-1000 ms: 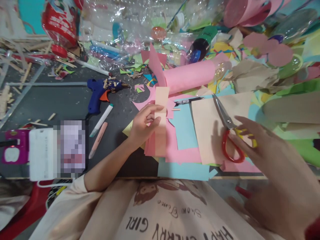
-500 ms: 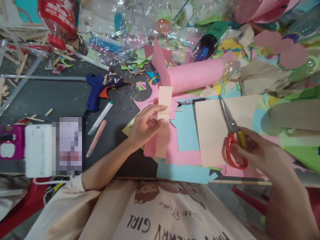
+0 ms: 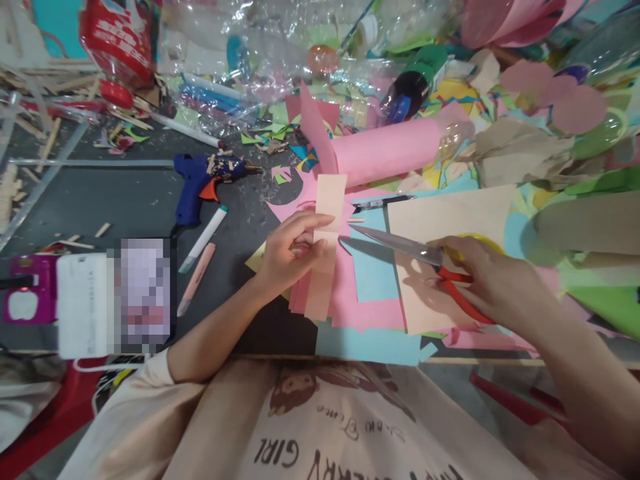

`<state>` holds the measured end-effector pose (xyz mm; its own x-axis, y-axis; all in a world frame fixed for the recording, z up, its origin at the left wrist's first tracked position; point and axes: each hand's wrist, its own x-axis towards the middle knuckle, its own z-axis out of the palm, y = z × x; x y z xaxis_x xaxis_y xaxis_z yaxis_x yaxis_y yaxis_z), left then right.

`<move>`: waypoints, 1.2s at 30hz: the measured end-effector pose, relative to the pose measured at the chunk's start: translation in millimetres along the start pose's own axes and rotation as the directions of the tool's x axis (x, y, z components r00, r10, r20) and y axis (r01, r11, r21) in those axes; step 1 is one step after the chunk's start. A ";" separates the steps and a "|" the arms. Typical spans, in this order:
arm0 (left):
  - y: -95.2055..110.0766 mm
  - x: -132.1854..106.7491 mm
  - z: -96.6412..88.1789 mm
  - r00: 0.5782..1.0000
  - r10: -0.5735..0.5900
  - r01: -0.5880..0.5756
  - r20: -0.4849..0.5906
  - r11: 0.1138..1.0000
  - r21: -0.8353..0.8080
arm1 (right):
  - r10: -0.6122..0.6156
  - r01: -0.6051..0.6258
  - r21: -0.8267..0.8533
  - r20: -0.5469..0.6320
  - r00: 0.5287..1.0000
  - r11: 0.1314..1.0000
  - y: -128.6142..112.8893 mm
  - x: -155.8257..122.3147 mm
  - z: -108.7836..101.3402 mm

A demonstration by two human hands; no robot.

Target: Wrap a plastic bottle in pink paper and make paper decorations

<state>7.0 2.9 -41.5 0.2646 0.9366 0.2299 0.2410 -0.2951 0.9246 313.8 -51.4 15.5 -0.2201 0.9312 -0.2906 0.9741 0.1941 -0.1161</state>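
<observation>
A narrow cream paper strip (image 3: 331,200) stands lengthwise over pink sheets, pinched between the thumb and fingers of my left hand (image 3: 293,250). A crease or edge crosses the strip between those fingertips. My right hand (image 3: 493,273) grips scissors (image 3: 400,245) with red and yellow handles. Their blades look closed and point left, the tip a little right of the strip and apart from it. Under the blades lie a light blue sheet (image 3: 375,280) and a larger cream sheet (image 3: 415,307).
A blue glue gun (image 3: 190,187) lies left of my left hand, with two markers (image 3: 203,240) below it. Behind the papers rests a pink paper-wrapped bottle (image 3: 387,150). Plastic bottles and paper scraps crowd the back. A phone (image 3: 145,293) sits near the left front edge.
My right hand has swung the scissors from pointing away from me to pointing left, bringing the tip close to the strip. My left hand keeps its pinch in nearly the same place.
</observation>
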 end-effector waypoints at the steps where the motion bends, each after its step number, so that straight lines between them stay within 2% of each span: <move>1: -0.9 -0.2 -0.2 1.000 -0.004 0.004 -0.002 1.000 0.001 | -0.052 0.052 -0.028 0.010 0.999 0.998 -2.3 4.5 -1.6; 4: -3.1 -0.7 -0.6 1.000 -0.015 0.015 0.005 1.000 -0.001 | -0.129 0.128 -0.075 -0.008 0.992 0.989 -5.4 12.8 -5.5; 8: -4.2 -1.1 0.3 1.000 0.000 0.000 0.024 1.000 0.000 | -0.130 0.130 -0.121 0.008 0.992 0.984 -10.7 16.3 -12.8; 14: -1.2 0.0 1.2 0.991 0.087 -0.082 0.106 0.995 -0.055 | -0.162 0.166 -0.074 0.054 0.985 0.983 -20.8 21.7 -15.3; 18: 0.9 0.6 -0.6 0.988 0.065 -0.056 0.141 0.996 -0.069 | -0.202 0.202 -0.003 0.010 0.979 0.979 -18.3 24.9 -9.9; 22: 0.7 -0.3 -1.8 0.989 0.039 -0.027 0.143 0.996 -0.089 | -0.219 0.220 0.057 -0.011 0.976 0.974 -13.7 26.3 -7.7; 28: -2.3 -1.4 -2.1 0.985 0.029 -0.015 0.170 0.996 -0.087 | -0.217 0.216 0.048 0.009 0.976 0.975 -13.8 26.6 -8.7; 36: -2.3 -1.9 -2.2 0.985 0.075 -0.059 0.154 0.993 -0.106 | -0.240 0.239 0.059 0.017 0.971 0.969 -16.4 26.9 -14.8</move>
<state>3.9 2.1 -43.3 0.4223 0.8716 0.2489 0.1249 -0.3279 0.9364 292.6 -25.0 23.6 -0.4486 0.8517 -0.2708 0.8885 0.3922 -0.2383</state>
